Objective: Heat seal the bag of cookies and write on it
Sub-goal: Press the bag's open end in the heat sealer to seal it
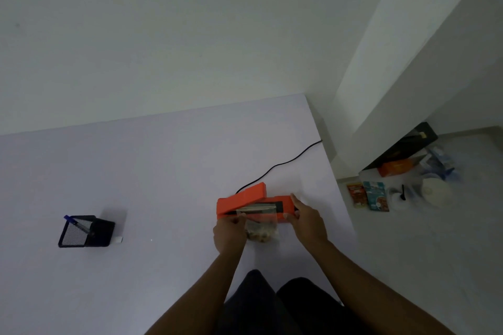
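Two hands are working together | we are pinching the bag of cookies (pixel 260 230) with our left hand (pixel 227 235) at its left top corner | its mouth is lying along the open orange heat sealer (pixel 253 205), long axis left-right | our right hand (pixel 306 221) is gripping the right corner, nearer the sealer's end | no writing legible | pen (pixel 77 224) is waiting far left.

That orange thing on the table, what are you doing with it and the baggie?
A person is lining up a clear bag of cookies in an orange heat sealer whose lid is raised. The left hand pinches the bag's top left edge, and the right hand holds the right end by the sealer. The bag's top lies across the sealing strip. A pen waits in a black mesh holder.
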Available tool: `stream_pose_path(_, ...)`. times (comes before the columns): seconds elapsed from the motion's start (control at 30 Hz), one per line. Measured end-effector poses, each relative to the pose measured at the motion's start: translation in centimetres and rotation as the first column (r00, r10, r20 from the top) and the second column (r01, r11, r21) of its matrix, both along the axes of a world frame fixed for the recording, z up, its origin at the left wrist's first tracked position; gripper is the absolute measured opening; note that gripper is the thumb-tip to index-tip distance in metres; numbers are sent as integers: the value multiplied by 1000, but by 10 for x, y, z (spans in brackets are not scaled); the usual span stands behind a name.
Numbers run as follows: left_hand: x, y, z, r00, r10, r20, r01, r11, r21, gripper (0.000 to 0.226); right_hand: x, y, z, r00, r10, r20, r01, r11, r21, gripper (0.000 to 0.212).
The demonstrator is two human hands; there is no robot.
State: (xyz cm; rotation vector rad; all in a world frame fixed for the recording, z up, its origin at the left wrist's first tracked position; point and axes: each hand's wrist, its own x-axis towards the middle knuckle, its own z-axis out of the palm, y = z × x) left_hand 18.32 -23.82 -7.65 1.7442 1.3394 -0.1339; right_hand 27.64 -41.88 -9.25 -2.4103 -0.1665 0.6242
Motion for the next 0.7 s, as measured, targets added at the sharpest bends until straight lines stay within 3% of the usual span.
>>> stream_pose_path(0.23, -1, -18, 8, 998, -42, 41, 32, 974, 226, 20, 2, 1, 0, 1000, -9, -12, 9, 1000, 18, 70)
stream_pose_path(0.37, -2, -22, 14, 991, -102, 82, 76, 959, 273, 19, 2, 2, -1, 1000, -4, -16, 5, 1000, 19, 71)
stream_pose_path(0.57, -1, -24, 9, 956, -133, 261, 79, 975, 207, 10, 2, 1, -3, 1000, -13, -17, 13, 1000, 28, 71)
stream_pose_path(0.7, 0, -24, 12, 926, -113, 360, 96, 993, 65, 13, 2, 1, -5, 1000, -16, -20, 16, 1000, 26, 71)
